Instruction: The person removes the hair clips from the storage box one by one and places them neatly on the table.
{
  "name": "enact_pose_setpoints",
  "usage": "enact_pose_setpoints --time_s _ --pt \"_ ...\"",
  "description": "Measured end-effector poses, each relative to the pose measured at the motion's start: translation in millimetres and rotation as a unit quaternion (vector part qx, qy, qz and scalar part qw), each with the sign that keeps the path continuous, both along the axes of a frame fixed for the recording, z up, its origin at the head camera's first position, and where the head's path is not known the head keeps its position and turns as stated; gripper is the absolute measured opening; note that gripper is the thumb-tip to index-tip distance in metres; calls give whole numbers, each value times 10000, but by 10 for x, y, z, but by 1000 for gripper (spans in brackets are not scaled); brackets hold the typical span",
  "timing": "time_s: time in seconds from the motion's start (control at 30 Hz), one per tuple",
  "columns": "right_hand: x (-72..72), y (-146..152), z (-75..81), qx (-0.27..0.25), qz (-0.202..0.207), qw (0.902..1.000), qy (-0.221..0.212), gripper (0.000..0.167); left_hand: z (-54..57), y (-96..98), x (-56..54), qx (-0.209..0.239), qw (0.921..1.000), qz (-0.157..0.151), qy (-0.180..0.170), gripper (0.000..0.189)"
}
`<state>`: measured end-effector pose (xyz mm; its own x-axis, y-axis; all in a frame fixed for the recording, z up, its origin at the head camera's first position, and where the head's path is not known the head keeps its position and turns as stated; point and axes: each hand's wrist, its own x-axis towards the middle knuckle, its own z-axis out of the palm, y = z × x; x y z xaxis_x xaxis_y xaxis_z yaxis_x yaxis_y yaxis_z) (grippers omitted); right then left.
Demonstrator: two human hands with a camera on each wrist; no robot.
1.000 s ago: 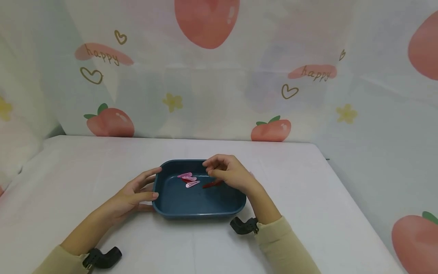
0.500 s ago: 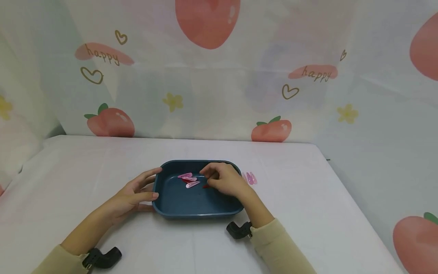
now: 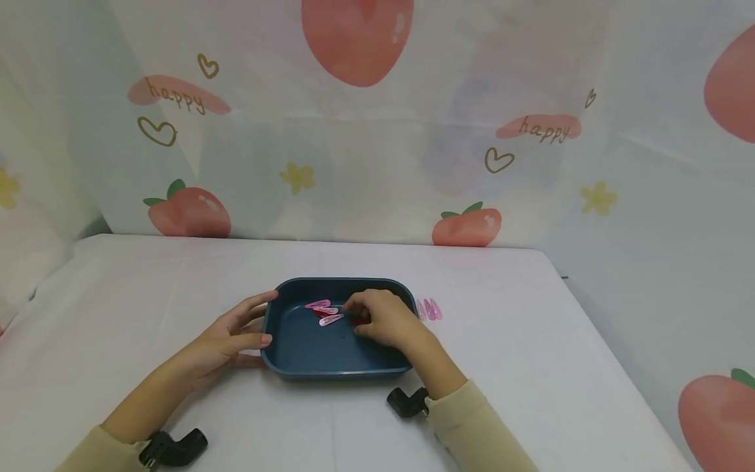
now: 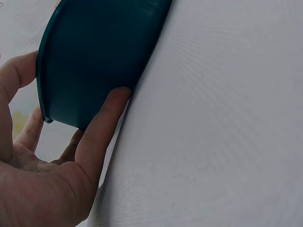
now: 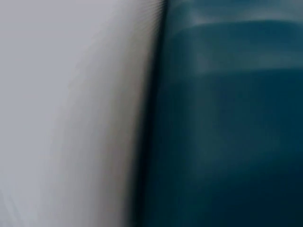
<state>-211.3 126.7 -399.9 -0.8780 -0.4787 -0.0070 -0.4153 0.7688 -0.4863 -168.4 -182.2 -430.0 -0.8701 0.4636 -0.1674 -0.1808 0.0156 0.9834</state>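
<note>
My left hand (image 3: 218,337) rests against the left end of a dark blue tray (image 3: 336,376), thumb and fingers spread along its rim and outer wall. The left wrist view shows the same hand (image 4: 52,175) touching the tray wall (image 4: 94,61). Inside the tray, pink snap hair clips (image 3: 331,320) lie in a small heap with a red clip (image 3: 319,313) among them. My right hand (image 3: 392,321) reaches down into the tray's right half, fingers bent and thumb apart from the index finger. A bit of red (image 3: 357,321) shows between them, mostly hidden by the hand.
Several pink hair clips (image 3: 429,309) stand in a row on the white tablecloth (image 3: 501,328) just right of the tray. A patterned cloth backdrop (image 3: 366,157) rises behind the table. The right wrist view is blurred, with the tray wall (image 5: 227,118) filling its right half.
My right hand has lowered and shifted slightly left, covering most of the red clip and uncovering the pink clips right of the tray. The left hand stays on the tray's end.
</note>
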Motion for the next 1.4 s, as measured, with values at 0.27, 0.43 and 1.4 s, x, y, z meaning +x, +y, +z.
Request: enact_pose_setpoints --time_s 0.27,0.43,1.4 --pt "29 -24 12 331 231 9989 251 28 8 -3 7 -34 10000 27 10 73" --pt "27 -31 8 455 291 9978 392 27 -8 -4 -10 -58 9999 80 -75 73" --pt "29 -30 4 1027 20 9884 1122 35 26 8 13 -47 10000 8 18 73"
